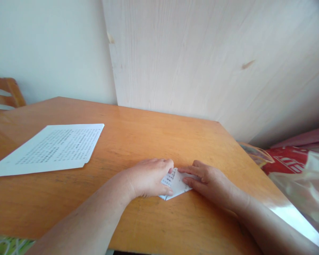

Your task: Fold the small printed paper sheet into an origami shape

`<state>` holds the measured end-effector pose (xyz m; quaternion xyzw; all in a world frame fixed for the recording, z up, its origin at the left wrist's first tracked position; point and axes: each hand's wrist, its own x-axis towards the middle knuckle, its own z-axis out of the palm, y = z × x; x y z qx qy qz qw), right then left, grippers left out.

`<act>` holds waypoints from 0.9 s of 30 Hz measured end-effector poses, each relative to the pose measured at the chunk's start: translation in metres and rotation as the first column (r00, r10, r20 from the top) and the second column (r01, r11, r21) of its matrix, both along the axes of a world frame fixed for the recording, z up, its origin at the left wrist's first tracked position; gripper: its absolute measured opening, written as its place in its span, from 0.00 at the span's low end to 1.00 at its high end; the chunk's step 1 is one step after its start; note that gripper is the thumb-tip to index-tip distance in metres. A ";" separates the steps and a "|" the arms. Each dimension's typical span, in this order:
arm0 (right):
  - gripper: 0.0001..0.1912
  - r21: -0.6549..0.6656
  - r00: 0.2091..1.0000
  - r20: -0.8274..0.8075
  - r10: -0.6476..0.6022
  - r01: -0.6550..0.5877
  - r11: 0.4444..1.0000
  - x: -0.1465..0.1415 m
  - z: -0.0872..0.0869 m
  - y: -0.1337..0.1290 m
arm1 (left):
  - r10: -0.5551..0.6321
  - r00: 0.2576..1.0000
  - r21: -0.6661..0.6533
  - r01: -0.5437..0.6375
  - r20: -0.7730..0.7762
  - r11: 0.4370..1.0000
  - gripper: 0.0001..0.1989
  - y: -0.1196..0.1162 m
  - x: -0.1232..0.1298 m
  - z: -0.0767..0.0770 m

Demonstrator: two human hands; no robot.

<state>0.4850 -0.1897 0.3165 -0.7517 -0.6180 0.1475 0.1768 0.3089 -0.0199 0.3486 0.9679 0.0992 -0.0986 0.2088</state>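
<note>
A small folded paper (179, 185) with printed characters on its left part lies on the wooden table (154, 138), partly covered by both hands. My left hand (152, 177) is at its left side, thumb on the lower left corner and fingers curled over the upper left edge, gripping it. On the right side, my right hand (207, 179) lies with its index finger and thumb spread apart on the paper's surface, pressing it against the table.
Printed white sheets (58, 147) lie on the table at the left. A wooden chair (12, 92) stands at the far left. Past the table's right edge are a red bag (288, 159) and pale plastic (305, 180). A pale board (170, 60) stands behind the table.
</note>
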 end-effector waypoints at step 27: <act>0.16 0.032 1.000 0.023 0.014 -0.015 0.999 0.001 -0.002 -0.001 | -0.001 0.999 -0.021 0.000 -0.040 1.000 0.26 0.002 -0.003 0.006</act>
